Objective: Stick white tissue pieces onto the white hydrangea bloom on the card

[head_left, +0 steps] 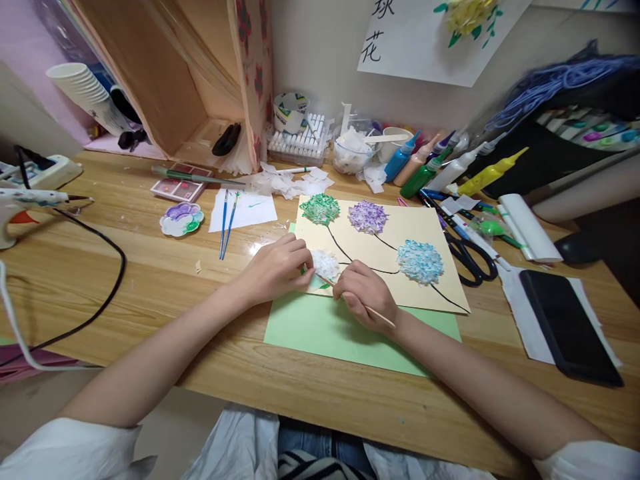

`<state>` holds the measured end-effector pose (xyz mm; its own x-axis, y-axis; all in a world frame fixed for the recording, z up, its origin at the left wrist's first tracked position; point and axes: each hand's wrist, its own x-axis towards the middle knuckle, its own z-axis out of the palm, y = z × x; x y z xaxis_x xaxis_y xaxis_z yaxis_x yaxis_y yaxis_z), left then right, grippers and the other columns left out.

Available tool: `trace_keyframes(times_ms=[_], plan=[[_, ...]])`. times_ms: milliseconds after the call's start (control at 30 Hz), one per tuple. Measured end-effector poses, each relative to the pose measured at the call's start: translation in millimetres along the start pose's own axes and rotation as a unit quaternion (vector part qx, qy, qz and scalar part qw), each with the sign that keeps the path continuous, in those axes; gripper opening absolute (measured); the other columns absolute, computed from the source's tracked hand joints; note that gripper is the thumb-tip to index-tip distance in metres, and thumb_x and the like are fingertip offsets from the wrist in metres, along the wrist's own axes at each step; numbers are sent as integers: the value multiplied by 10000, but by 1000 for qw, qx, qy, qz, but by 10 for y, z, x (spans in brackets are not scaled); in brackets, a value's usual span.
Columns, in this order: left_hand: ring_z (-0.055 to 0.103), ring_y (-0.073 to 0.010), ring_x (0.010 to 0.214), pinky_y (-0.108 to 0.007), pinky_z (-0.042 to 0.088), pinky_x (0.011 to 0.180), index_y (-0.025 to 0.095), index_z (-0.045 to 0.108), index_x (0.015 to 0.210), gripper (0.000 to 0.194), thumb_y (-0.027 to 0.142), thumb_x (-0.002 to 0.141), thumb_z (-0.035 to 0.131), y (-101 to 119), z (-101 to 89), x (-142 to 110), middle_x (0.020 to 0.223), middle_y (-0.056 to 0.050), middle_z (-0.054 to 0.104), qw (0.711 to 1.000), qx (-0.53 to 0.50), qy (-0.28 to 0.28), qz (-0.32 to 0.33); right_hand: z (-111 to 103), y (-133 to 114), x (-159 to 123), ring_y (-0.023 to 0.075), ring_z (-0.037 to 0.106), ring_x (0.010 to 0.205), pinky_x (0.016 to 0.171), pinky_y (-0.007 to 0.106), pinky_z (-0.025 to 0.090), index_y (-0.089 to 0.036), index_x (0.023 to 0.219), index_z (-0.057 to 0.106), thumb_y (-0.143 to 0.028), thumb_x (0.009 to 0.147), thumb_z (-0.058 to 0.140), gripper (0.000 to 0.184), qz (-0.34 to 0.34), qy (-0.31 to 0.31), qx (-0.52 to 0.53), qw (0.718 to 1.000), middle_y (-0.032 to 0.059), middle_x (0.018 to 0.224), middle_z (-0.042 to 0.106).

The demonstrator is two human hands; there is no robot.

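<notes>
My right hand (pixel 367 297) is closed round a thin wooden stick (pixel 381 316), its tip reaching the edge of a white fluffy paper flower (pixel 325 264). Beside that flower, my left hand (pixel 281 268) has its fingers curled together at the card's left edge; what they pinch, if anything, is hidden. The cream card (pixel 420 223) carries a green flower (pixel 321 209), a purple flower (pixel 368 217) and a blue flower (pixel 421 262), with black drawn stems. Under the card lies a light green sheet (pixel 350 340).
Left of the card are two paintbrushes (pixel 229 227) and a flower-shaped palette (pixel 181 219). A glue gun (pixel 30 200) with cords lies far left. Paint bottles (pixel 420 172) and a cup of white scraps (pixel 353 150) stand behind. Scissors (pixel 470 260) and a phone (pixel 570 327) lie right.
</notes>
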<state>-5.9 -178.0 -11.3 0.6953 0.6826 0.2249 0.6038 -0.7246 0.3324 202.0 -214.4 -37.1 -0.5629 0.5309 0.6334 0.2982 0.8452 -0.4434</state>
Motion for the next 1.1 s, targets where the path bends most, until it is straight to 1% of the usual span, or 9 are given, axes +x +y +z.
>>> trace_keyframes(times_ms=[100,200,367,567,633,733,833,967,1100], plan=[[512,-182,783,-301,403,701,160,570,780,200,274,899,459,-5,-13,3,778,-52,607,999,-6,10,-35,-3,-2,5,176,438,632,636,344,363,-187,747,502,-251,990,248,357,18,-4,-2,1000,52,623,561],[526,-189,773,-309,395,685,164,557,781,213,266,905,417,-25,-53,7,784,-56,613,993,-12,17,-116,-5,-8,4,174,441,622,628,345,354,-183,741,503,-258,992,249,365,40,-3,-2,999,52,622,565],[554,-190,718,-301,372,614,181,595,779,160,280,837,483,-114,-111,-15,766,-44,637,979,-38,-52,-194,0,-25,80,163,446,593,597,318,371,-193,661,486,-263,994,253,412,97,22,13,995,35,584,539],[576,-178,705,-273,360,569,188,625,816,202,382,775,589,-173,-116,-31,738,-15,642,963,-100,-77,-237,22,17,399,115,491,479,546,274,390,-196,525,470,-363,989,303,521,298,35,50,953,-14,472,492],[576,-170,693,-270,359,564,186,630,815,206,384,771,596,-175,-110,-29,734,-12,643,960,-112,-78,-246,13,32,455,103,482,438,520,266,381,-194,505,473,-389,982,323,537,322,30,69,944,-25,440,476],[574,-163,677,-269,360,559,186,633,811,194,373,768,599,-176,-101,-27,734,-10,646,955,-127,-79,-255,-35,9,425,100,480,454,527,267,383,-191,519,481,-350,985,326,516,276,42,81,957,-14,475,507],[573,-160,672,-265,362,555,192,636,809,184,366,767,595,-178,-95,-27,741,-9,651,953,-136,-81,-257,-92,-60,333,119,468,507,542,284,384,-193,560,482,-281,992,287,482,170,68,73,980,13,526,532],[573,-164,674,-266,366,561,183,643,808,194,363,767,585,-176,-97,-25,747,-22,657,954,-134,-81,-256,-89,-118,277,144,438,535,545,311,367,-196,615,477,-244,995,230,455,28,-7,22,999,33,531,534],[578,-172,688,-274,369,575,182,642,809,198,364,764,578,-174,-93,-24,750,-26,659,955,-125,-80,-255,4,-86,273,146,414,523,538,315,344,-197,632,481,-200,980,262,412,-46,-47,-47,997,28,533,528]])
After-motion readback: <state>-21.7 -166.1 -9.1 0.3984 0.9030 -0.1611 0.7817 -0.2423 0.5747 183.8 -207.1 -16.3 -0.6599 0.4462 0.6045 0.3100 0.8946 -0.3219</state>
